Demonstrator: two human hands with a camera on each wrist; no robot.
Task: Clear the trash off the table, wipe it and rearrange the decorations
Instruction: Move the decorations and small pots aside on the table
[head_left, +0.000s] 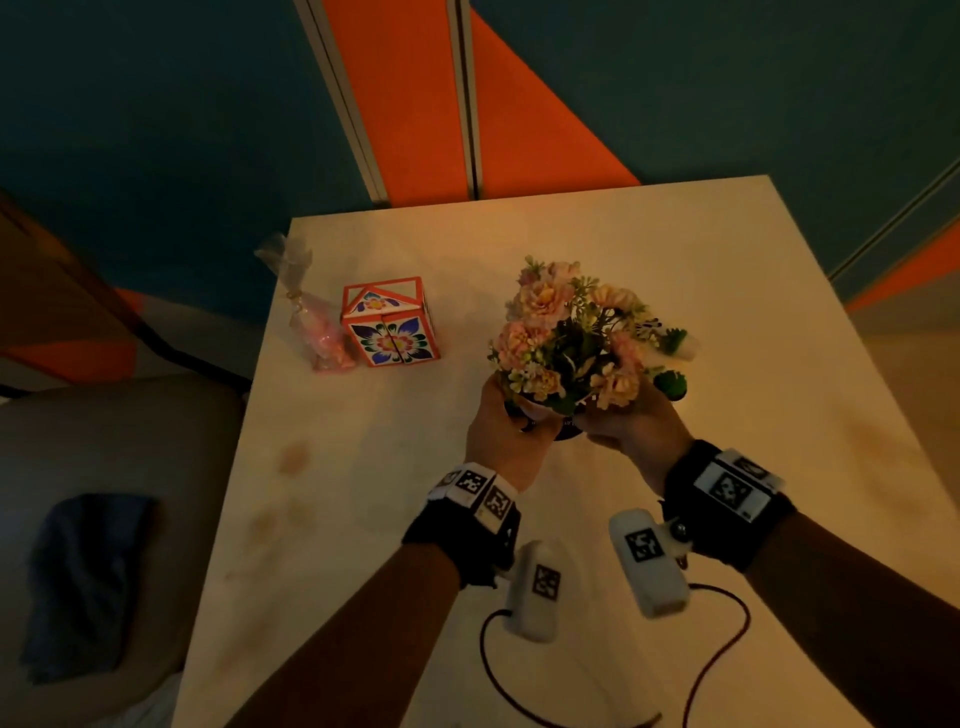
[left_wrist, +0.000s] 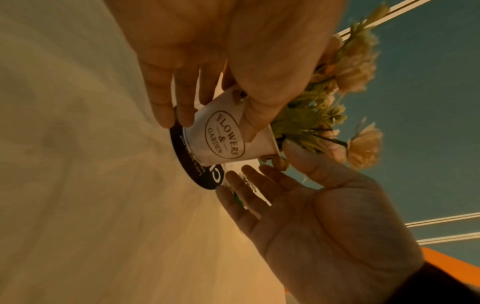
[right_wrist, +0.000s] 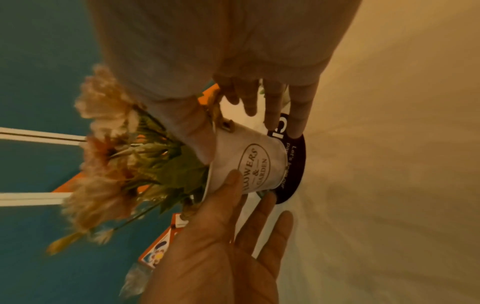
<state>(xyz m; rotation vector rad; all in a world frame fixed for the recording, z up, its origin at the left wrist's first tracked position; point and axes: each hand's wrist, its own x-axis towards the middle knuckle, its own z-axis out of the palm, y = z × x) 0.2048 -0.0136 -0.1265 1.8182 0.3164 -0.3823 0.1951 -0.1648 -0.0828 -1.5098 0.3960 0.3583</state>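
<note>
A white pot (left_wrist: 226, 142) of pink artificial flowers (head_left: 566, 338), labelled "Flowers & Garden", stands on a round black coaster (left_wrist: 192, 166) near the middle of the pale table (head_left: 753, 291). My left hand (head_left: 506, 421) holds the pot from the left, its thumb across the label and its fingers round the far side near the base. My right hand (head_left: 626, 423) is at the pot's right side. Its thumb (right_wrist: 192, 133) presses by the rope handle, while its straight fingers (right_wrist: 298, 115) point at the coaster, apart from the pot wall.
A floral paper box (head_left: 387, 327) and a cellophane bag of pink sweets (head_left: 317, 322) stand at the table's left edge. Small green decorations (head_left: 670, 384) sit behind my right hand. Brownish stains (head_left: 293, 457) mark the near left. A blue cloth (head_left: 83, 582) lies on the seat.
</note>
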